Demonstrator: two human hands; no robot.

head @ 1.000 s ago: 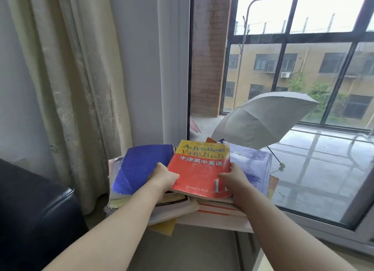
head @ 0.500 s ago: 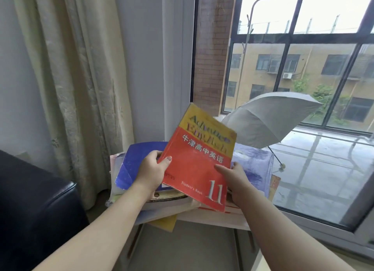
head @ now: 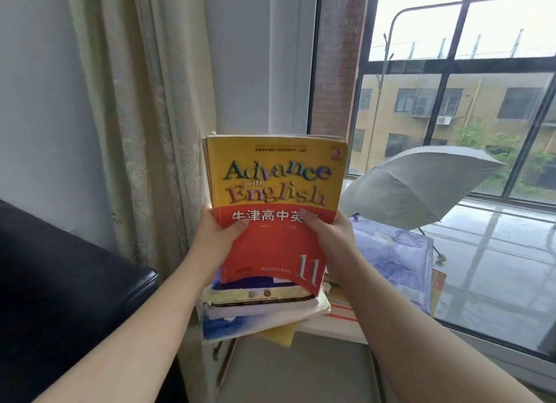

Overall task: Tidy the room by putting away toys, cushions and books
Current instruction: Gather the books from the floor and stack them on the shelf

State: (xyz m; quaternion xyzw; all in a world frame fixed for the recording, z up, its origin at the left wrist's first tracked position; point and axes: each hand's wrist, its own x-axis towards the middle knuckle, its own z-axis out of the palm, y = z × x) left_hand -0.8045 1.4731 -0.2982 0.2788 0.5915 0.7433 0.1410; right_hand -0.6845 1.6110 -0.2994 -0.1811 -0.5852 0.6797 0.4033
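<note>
Textbook (head: 276,189): soft-cover, held upright with the front cover facing the camera, raised just above a pile of books; glossy card, yellow upper part, red lower part, worn edges, lower right corner curled.
Cover writing: "Advance with English" in fat multicoloured letters; a row of white Chinese characters on the red, partly covered by the thumbs; a large white "11" low on the right, with "Student's Book" small and blurred beside it; a round red logo at the top right.
Left hand (head: 215,237): clamped on the book's left edge, thumb laid across the red cover, fingers behind it.
Right hand (head: 328,234): clamped on the right edge, thumb over the last characters, fingers hidden behind.
Pile of books (head: 261,301): uneven stack of soft covers under the textbook, with blue, white and yellow edges and a dark spine whose print is too small to read.
Blue-violet book (head: 391,252): mottled cover, lying beside the pile, behind the right forearm.
Umbrella (head: 421,183): open, grey fabric dome tipped on its side, thin shaft reaching down to a wet, reflective floor outside.
Curtain (head: 144,101): cream cloth, faintly patterned, hanging in long folds at the left.
Sofa (head: 60,282): black, smooth and leather-like, lower left.
Window (head: 445,65): dark metal bars, a brick pillar at its left, a yellowish building beyond.
</note>
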